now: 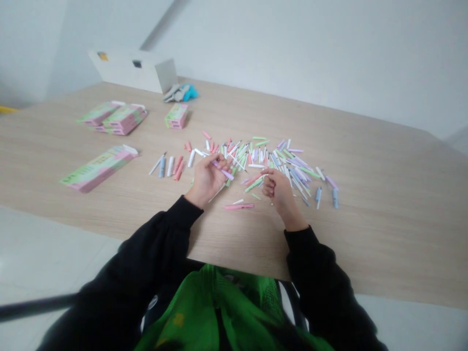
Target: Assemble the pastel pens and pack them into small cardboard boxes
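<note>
My left hand (209, 179) is turned palm up, its fingers curled around a purple pen (224, 170). To its right, my right hand (277, 189) is closed, with thumb and index finger together. A pink pen (253, 179) ends at those fingertips; whether they grip it or it lies on the table behind them, I cannot tell. Around both hands spreads a loose pile of pastel pens, caps and thin white refills (261, 155). Nearer to me, a pink pen with a clip (239, 206) lies between my wrists.
Pink-and-green boxes (122, 118) are stacked at the left, with a longer box (100, 168) in front and a small one (177, 116) behind the pens. A white box (127, 72) and a grey-and-blue bundle (181, 92) stand farther back. The wooden table (395, 195) meets the wall.
</note>
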`<state>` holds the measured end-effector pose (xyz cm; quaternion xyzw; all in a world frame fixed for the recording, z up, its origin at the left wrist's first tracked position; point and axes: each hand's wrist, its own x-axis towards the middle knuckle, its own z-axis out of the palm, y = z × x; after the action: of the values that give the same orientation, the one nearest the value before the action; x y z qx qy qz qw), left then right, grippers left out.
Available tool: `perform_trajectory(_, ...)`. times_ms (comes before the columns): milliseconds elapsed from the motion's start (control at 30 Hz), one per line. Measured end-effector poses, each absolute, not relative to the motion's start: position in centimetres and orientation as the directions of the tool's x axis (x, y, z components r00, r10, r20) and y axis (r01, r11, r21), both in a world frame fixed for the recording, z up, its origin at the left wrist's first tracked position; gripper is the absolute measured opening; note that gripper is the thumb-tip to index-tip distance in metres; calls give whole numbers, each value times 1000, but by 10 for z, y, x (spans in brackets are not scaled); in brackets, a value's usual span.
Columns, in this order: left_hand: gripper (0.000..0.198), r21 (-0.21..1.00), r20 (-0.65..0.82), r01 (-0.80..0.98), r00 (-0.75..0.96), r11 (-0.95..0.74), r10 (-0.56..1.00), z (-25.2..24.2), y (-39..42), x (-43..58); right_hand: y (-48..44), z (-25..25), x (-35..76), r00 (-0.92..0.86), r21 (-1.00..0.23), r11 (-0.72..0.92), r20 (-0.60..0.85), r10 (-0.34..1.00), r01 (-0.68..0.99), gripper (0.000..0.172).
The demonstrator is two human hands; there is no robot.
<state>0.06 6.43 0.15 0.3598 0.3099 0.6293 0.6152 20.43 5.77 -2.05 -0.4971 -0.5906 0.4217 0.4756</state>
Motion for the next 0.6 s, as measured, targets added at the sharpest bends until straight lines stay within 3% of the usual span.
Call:
perform_trajectory(133, 31, 838, 45, -541, 200, 72, 979, -1, 57, 5, 54, -3, 202, -59, -996, 72, 75, 995, -51, 12)
perform_trajectory(300, 31, 959, -65, -212, 481, 187, 874, -11, 35, 28, 50, 6, 194, -5, -875, -31, -32, 999, -483, 25)
perform_trajectory(433, 44, 992, -126, 47, 494, 119, 860, -7, 27, 36, 43, 2, 181, -17, -879, 23, 35, 999, -477, 29)
perform_trajectory(600, 47, 996, -64, 86, 435, 29, 898, -1, 29, 32, 36, -7, 171, -76, -910, 29, 66, 995, -413, 28)
